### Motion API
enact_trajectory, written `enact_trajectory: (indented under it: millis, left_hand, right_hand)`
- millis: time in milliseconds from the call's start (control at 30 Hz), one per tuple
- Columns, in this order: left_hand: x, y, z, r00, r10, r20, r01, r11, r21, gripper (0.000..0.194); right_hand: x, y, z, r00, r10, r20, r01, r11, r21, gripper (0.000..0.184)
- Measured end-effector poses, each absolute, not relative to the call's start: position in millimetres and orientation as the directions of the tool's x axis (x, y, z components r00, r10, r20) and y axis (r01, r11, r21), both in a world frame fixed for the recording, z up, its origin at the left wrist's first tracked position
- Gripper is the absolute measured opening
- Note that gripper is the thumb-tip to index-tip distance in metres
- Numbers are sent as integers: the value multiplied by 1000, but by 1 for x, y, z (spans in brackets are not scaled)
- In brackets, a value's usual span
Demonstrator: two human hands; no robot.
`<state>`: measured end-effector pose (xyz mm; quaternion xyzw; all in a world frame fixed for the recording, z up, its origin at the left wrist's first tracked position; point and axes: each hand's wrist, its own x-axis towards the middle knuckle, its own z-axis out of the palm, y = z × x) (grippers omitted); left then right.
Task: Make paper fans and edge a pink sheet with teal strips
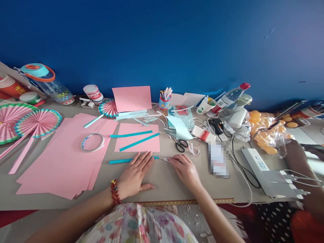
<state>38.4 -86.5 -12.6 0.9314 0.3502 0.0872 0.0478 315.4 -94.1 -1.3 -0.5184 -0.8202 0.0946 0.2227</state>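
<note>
My left hand (pixel 135 173) lies flat on the table with fingers stretched out, pressing down a teal paper strip (pixel 120 161) that runs left from under the fingertips. My right hand (pixel 184 170) rests just to the right, its fingers curled and pinching a small white piece at the strip's right end (pixel 166 159). Beyond the hands a small pink sheet (pixel 138 141) carries two more teal strips (pixel 138 141). A red bead bracelet (pixel 115 192) is on my left wrist.
A stack of large pink sheets (pixel 63 162) with a tape roll (pixel 92 142) lies left, pleated paper fans (pixel 37 123) beyond. Black scissors (pixel 181 145), cups of pens (pixel 164 99), a bottle (pixel 229 98), a power strip (pixel 255 162) and cables sit right. Another person's arm (pixel 301 162) is at far right.
</note>
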Motion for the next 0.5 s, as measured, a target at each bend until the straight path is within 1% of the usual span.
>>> enact_trajectory:
  millis: [500]
  left_hand:
    - [38, -87, -11, 737, 664, 126, 647, -748, 150, 95]
  right_hand:
    - [310, -97, -3, -350, 897, 271, 814, 434, -385, 31]
